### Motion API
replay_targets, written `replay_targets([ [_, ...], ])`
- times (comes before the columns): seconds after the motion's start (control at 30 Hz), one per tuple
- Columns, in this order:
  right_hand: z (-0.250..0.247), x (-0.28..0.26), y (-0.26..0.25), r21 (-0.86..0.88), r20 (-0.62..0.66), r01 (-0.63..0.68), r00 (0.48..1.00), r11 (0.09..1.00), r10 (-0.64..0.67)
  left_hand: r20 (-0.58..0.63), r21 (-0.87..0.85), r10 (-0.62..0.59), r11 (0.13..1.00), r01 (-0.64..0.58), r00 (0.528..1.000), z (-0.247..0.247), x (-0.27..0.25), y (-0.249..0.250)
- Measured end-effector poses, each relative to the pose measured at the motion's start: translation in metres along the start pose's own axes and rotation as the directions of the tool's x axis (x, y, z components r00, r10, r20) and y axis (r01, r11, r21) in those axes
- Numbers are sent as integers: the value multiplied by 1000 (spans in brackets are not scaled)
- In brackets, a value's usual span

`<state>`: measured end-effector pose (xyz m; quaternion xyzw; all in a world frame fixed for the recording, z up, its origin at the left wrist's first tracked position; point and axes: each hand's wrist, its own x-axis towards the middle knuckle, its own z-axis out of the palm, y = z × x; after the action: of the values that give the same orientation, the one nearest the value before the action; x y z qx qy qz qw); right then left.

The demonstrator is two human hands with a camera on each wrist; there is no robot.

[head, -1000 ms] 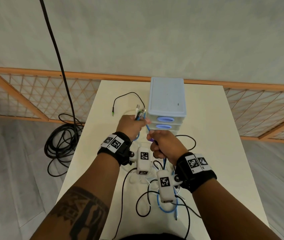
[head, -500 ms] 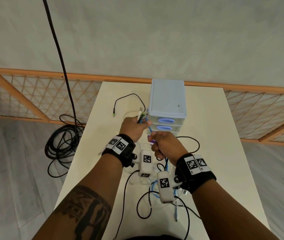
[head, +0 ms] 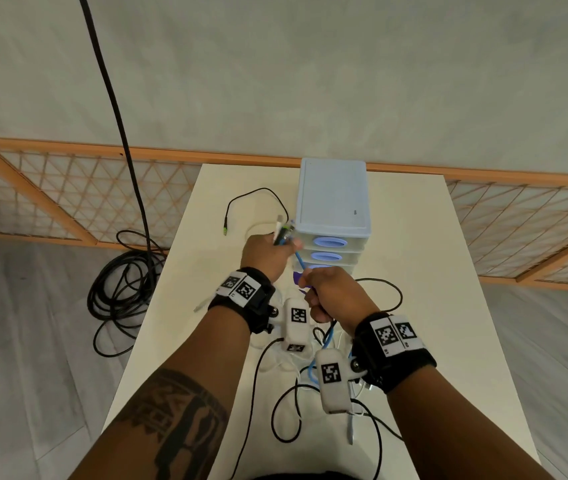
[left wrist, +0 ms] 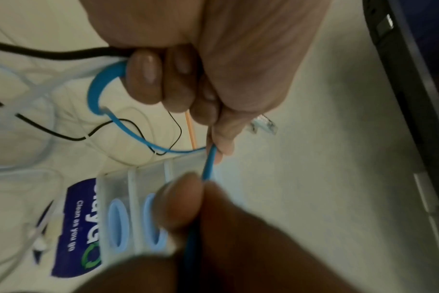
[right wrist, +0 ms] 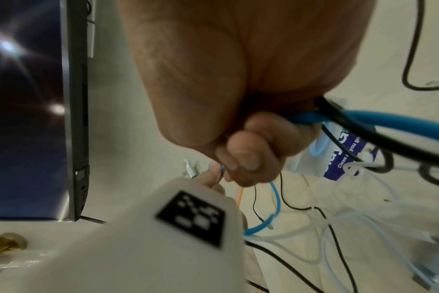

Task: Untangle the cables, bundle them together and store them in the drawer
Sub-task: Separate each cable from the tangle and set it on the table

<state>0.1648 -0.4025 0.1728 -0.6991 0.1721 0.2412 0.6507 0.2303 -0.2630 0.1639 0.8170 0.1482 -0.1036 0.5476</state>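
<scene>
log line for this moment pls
left hand: grips cable ends | right hand: grips blue cable | cable spans both hands | drawer unit: drawers closed

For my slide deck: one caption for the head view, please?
Both hands stretch a blue cable before the drawer unit.

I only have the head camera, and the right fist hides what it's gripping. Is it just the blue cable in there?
Observer: No. The left wrist view shows the right hand gripping a black cable along with the blue cable.
Operator: What's the purple scrap peeking out between the hands?
Observer: A purple packet printed "Clean as you go", lying in front of the drawer unit, with thin white cables across it.
Operator: How does the left hand hold the blue one?
Observer: Its thumb presses on it, and the cable runs straight from there to the right fingertips.
</scene>
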Motion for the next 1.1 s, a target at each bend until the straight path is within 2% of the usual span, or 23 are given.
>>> replay_targets([
  [0.07,-2,-4,-1,-24,21,0,1000,1000,1,-132,-50,-48,998,42,990,-6,9,3],
  [0.1,-3,-6,-1,-44,26,8,1000,999,-7,-129,-49,-70,997,64,989,-10,11,3],
  [0.17,-5,-7,1,-75,32,25,999,997,-23,19,-28,-99,995,99,995,-16,11,3],
  [0.23,-4,-3,5,-84,35,48,998,995,-45,219,-41,-119,991,131,968,-16,6,1],
  [0.27,-4,-1,6,-88,34,61,998,994,-59,267,-41,-116,990,132,957,-14,4,0],
  [0.3,-3,1,7,-86,31,74,997,994,-72,264,-35,-108,992,121,959,-12,3,-1],
  [0.4,-3,4,7,-71,23,88,996,994,-86,103,-12,-81,997,83,991,-6,6,-8],
  [0.47,-4,3,7,-76,52,64,997,995,-60,-29,-70,-75,995,73,997,-10,10,-11],
  [0.53,-6,1,10,-90,83,32,996,995,-24,-62,-121,-105,988,96,993,-16,16,-12],
  [0.6,-8,2,14,-95,91,27,996,995,-19,68,-107,-142,983,149,988,-21,17,-14],
  [0.67,-9,5,16,-97,81,53,996,994,-45,232,-55,-161,982,178,959,-19,12,-14],
  [0.73,-7,8,16,-88,65,64,996,994,-59,293,-14,-140,989,150,946,-14,5,-12],
  [0.83,-9,9,15,-51,49,77,996,996,-75,181,-47,-89,994,99,979,-8,4,-10],
  [0.9,-11,6,13,-63,67,69,996,996,-65,20,-108,-65,992,67,998,-8,7,-9],
  [0.97,-12,3,13,-75,98,48,994,996,-41,-106,-177,-93,981,73,990,-11,13,-10],
  [1.0,-12,3,14,-73,108,44,994,996,-36,-93,-192,-107,977,88,990,-13,13,-9],
  [1.03,-12,4,15,-70,110,46,993,997,-38,-23,-185,-111,977,105,994,-15,13,-10],
  [1.1,-12,7,17,-71,99,56,994,996,-49,186,-118,-108,984,131,977,-15,7,-10],
])
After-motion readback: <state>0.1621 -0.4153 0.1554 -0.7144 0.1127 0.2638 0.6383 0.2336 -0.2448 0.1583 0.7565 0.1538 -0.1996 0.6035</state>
